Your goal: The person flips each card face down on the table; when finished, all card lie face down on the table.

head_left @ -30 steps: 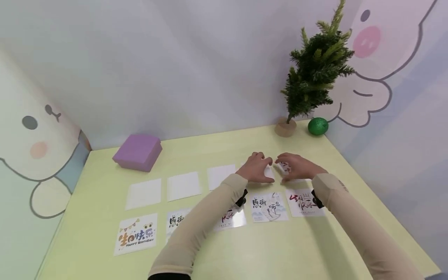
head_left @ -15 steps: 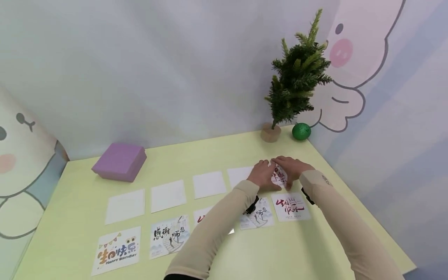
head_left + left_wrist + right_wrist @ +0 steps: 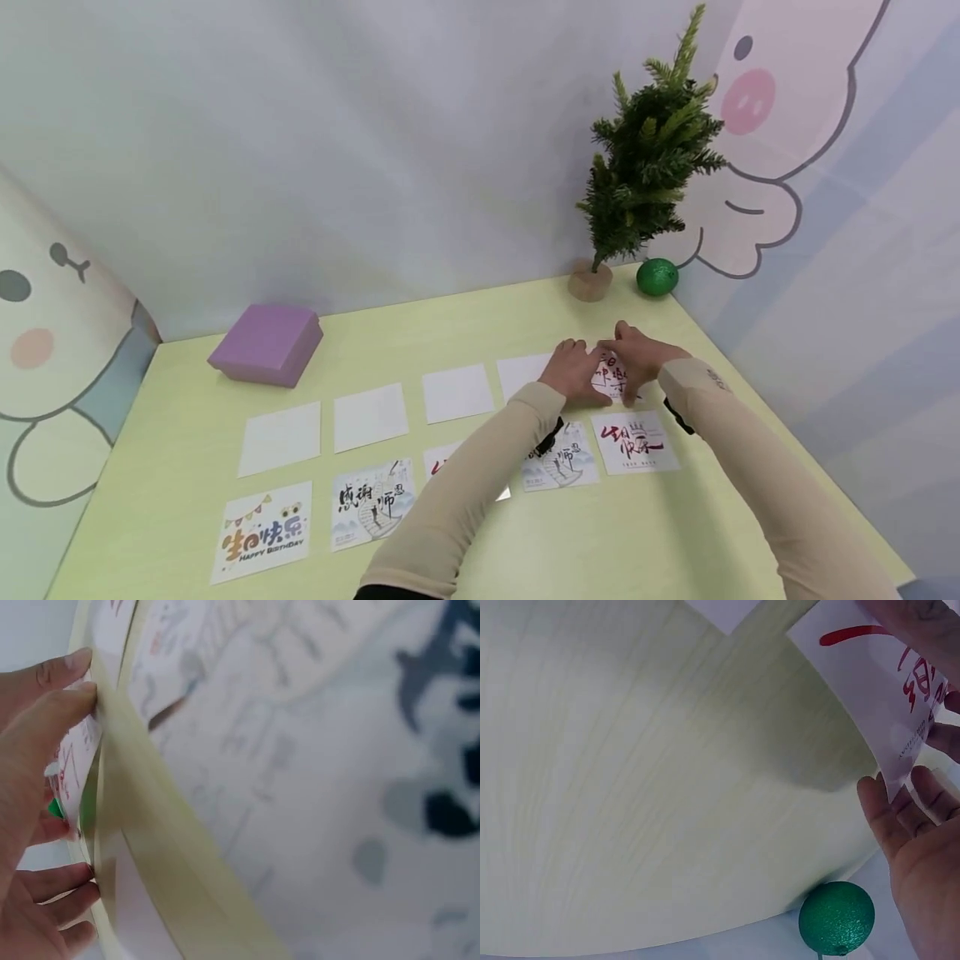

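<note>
On a pale green table (image 3: 660, 533) walled by cartoon panels, two rows of square cards lie out, and at the far row's right end the left hand (image 3: 573, 377) and right hand (image 3: 637, 357) both pinch one card (image 3: 611, 375), white with red and black lettering. The left wrist view shows fingers (image 3: 45, 727) gripping its edge. In the right wrist view it tilts off the table near a green ball (image 3: 836, 918); being thin and glossy, it could slip or crease.

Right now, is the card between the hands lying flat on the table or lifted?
Lifted. The card is tilted, printed side up, held by the left hand and right hand; its shadow falls on the table.
</note>
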